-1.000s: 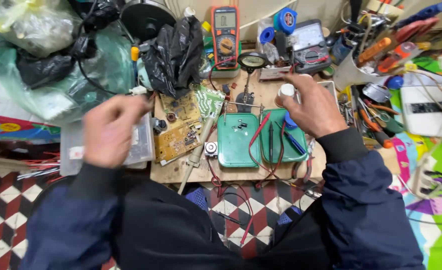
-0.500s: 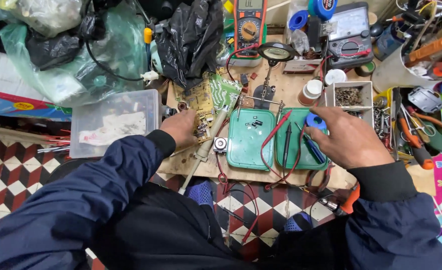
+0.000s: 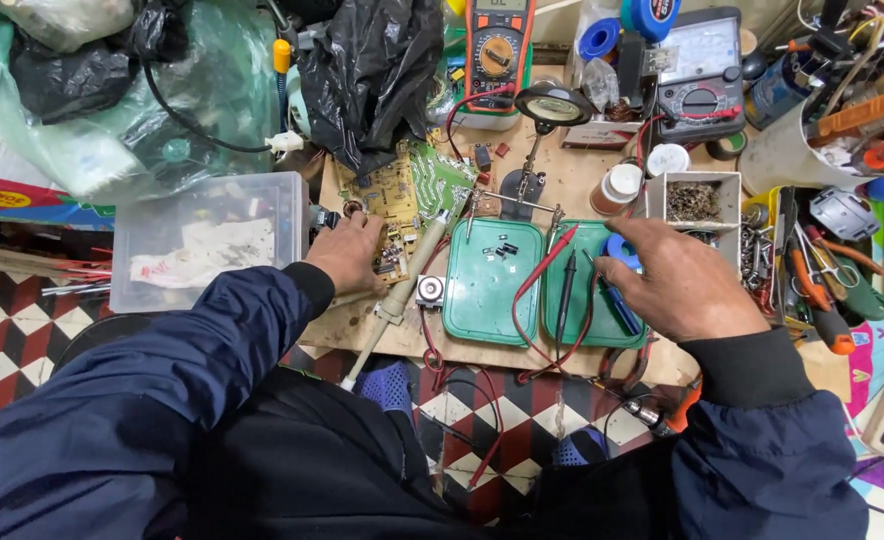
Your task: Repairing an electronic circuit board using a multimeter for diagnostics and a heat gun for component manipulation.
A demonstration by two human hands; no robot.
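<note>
My left hand (image 3: pixel 347 250) rests with curled fingers on the lower left corner of a yellow-green circuit board (image 3: pixel 397 195) on the wooden bench. My right hand (image 3: pixel 677 285) hovers over the right of two green trays (image 3: pixel 572 335), its fingers closed around a blue-handled tool (image 3: pixel 617 250). The left green tray (image 3: pixel 487 300) holds a few small dark parts. Red and black probe leads (image 3: pixel 552 275) cross both trays. A long white tool (image 3: pixel 402 290) lies slanted between the board and the trays.
An orange multimeter (image 3: pixel 500 50), an analog meter (image 3: pixel 697 75) and a magnifier on a stand (image 3: pixel 554 105) stand at the back. A clear plastic box (image 3: pixel 202 240) sits left. A small box of screws (image 3: pixel 702 200) and many hand tools (image 3: pixel 822 290) crowd the right.
My left hand came down from the clear box onto the circuit board. My right hand dropped from the bench's back to the right green tray and closed on the blue tool.
</note>
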